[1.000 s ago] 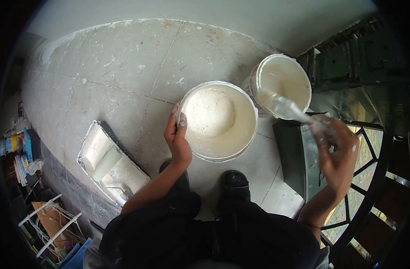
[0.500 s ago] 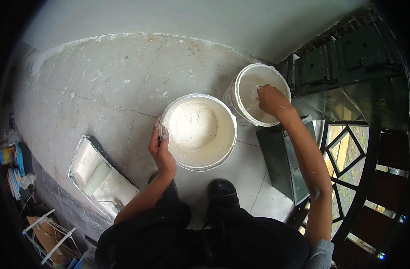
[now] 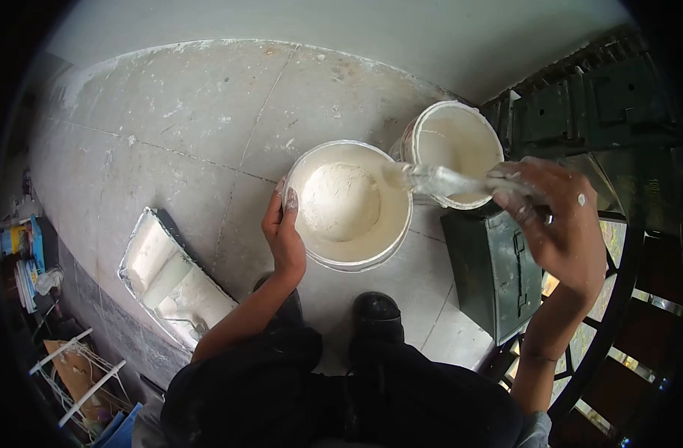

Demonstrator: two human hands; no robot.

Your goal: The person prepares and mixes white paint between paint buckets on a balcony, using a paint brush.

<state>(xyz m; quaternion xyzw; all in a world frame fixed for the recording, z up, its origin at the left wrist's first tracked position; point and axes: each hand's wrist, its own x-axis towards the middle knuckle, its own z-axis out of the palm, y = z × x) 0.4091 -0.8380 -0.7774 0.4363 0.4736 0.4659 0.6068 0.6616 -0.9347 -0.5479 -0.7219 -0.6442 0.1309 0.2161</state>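
My left hand point(image 3: 285, 237) grips the left rim of a white bucket point(image 3: 407, 224), thumb on the inside and fingers around the outer wall. Pale, creamy powder or paste point(image 3: 340, 201) lies in the bottom of this bucket. My right hand point(image 3: 554, 220) is closed around the handle of a white-coated tool that looks like a paintbrush point(image 3: 449, 181), blurred by motion. Its far end points left, over the bucket's right rim. Behind it stands a second white bucket point(image 3: 494, 134), its inside smeared with whitish residue and partly covered by the tool and hand.
A paint tray point(image 3: 143, 250) with a roller point(image 3: 169, 280) lies on the floor to the left. Dark green metal boxes point(image 3: 483, 276) stand at the right, near a metal grille. My shoes point(image 3: 376, 317) are just below the first bucket. Assorted items point(image 3: 28, 261) sit at far left.
My right hand has come out of the second bucket and swung toward me, bringing the paintbrush into view above the first bucket's rim. My left hand keeps its hold.
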